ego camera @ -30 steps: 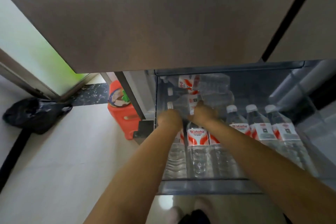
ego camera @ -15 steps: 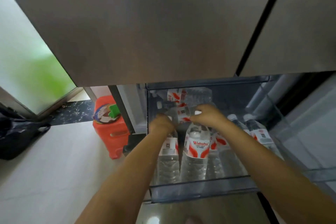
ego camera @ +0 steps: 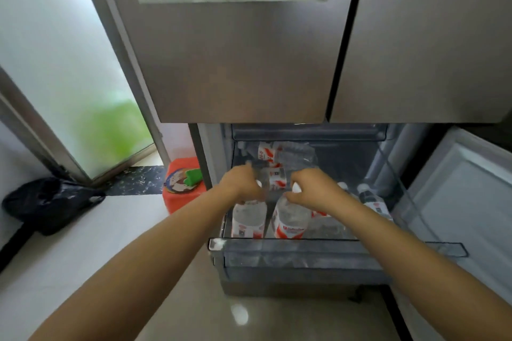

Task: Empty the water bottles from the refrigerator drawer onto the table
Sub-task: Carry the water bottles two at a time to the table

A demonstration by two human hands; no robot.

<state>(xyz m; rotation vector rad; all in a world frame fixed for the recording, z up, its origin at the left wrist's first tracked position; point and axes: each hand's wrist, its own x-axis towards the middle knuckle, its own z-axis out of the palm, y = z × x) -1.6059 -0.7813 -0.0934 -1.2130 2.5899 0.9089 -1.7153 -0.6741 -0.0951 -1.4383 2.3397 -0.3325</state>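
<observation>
The refrigerator drawer point(ego camera: 304, 255) is pulled open below the closed upper doors. My left hand point(ego camera: 243, 184) is closed around the neck of one clear water bottle point(ego camera: 248, 220) with a red and white label. My right hand point(ego camera: 313, 188) grips the neck of a second bottle point(ego camera: 291, 220) beside it. Both bottles are raised upright above the drawer's front wall. Other bottles point(ego camera: 371, 202) lie in the drawer to the right, and more point(ego camera: 279, 153) lie stacked at the back. The table is out of view.
A red stool point(ego camera: 180, 194) with a green item on it stands left of the fridge. A black bag point(ego camera: 52, 202) lies on the floor by the frosted glass door point(ego camera: 63, 77). The open lower fridge door point(ego camera: 468, 202) is at the right.
Both hands have lifted their bottles up out of the row. My head has pulled back and tilted up, so the drawer now sits lower and smaller in view.
</observation>
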